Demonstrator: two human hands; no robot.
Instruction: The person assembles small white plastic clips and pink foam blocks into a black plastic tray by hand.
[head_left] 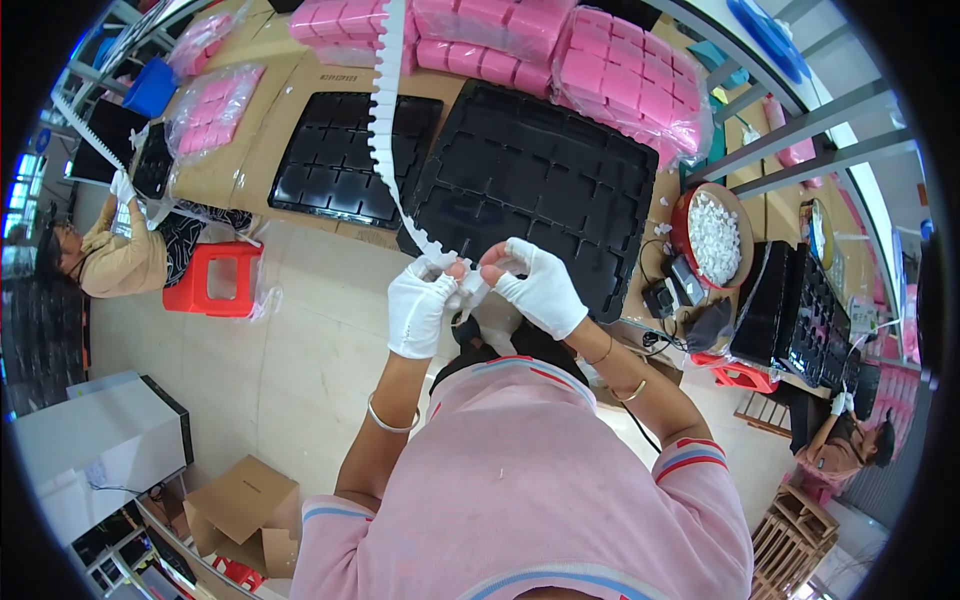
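A long white notched strip [386, 120] comes down from the top of the view to my hands. My left hand [420, 308], in a white glove with bare fingertips, pinches its lower end. Close beside it, my right hand [540, 285], gloved the same way, has thumb and fingertips closed together at the strip's end; the small part between the two hands is partly hidden. Beyond my hands lies a large black compartmented tray [540, 180]. A second, smaller black tray [350, 155] lies to its left.
Bagged pink foam blocks [630, 75] line the table's back. At right stand a red bowl [685, 225] of white pieces [715, 240], black adapters [660, 298] and stacked black trays [800, 310]. Co-workers sit left [125, 250] and far right [845, 445]. A red stool [215, 280] stands left.
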